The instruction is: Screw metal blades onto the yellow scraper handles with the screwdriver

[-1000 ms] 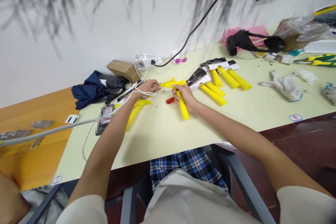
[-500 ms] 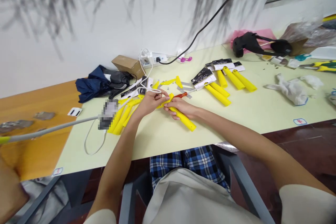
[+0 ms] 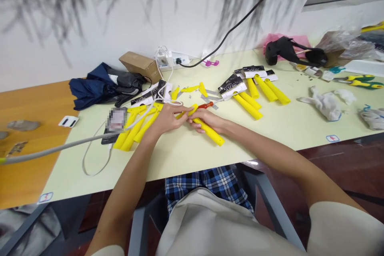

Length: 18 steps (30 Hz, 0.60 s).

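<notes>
A yellow plastic handle slants over the front part of the table. My right hand wraps round its middle, the lower end sticking out toward me. At its upper end, my left hand pinches the yellow head piece; the fingertips of both hands nearly meet. Just behind my right hand lies a red-handled screwdriver. Further back are flat grey metal strips, tiny metal bits and loose yellow head pieces. Several more yellow handles lie left of my left hand.
Carded yellow handles lie to the right. A phone with a white cable rests at left, and a grey cable crosses in front. A cardboard box and power strip stand by the wall. White gloves and pliers lie at far right.
The camera view has shifted slightly, so the table's left end shows differently. Both hands keep their hold on the yellow handle, with my left fingers slightly lower along its head.
</notes>
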Available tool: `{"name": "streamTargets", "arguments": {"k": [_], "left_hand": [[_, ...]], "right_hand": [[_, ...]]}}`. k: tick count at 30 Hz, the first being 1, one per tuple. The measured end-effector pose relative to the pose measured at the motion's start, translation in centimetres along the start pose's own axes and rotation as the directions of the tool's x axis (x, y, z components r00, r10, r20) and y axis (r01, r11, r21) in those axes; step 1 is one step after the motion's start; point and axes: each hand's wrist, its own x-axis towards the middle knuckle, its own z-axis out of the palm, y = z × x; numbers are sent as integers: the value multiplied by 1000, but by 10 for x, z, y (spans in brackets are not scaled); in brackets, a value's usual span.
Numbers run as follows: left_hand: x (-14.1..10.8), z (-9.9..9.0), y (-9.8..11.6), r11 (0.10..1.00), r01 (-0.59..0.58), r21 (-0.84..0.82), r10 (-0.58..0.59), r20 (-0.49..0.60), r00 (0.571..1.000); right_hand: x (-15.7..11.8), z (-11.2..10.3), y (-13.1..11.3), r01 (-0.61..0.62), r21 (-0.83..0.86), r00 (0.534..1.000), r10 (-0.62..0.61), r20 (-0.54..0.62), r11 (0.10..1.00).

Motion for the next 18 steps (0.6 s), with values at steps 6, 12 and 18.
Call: {"name": "streamTargets", "arguments": {"k": [6, 12, 18], "left_hand": [[1, -2, 3, 1000, 4, -4, -4, -3, 1000], [9, 5, 3, 948, 253, -193, -282, -143, 949], [10, 13, -3, 907, 281, -313, -336, -135, 932]], "right_hand": [[1, -1, -5, 14, 92, 999, -11, -31, 996], [0, 0, -11, 60, 153, 994, -46, -98, 986], [-3, 5, -18, 69, 166, 994, -54, -93, 984]]}}
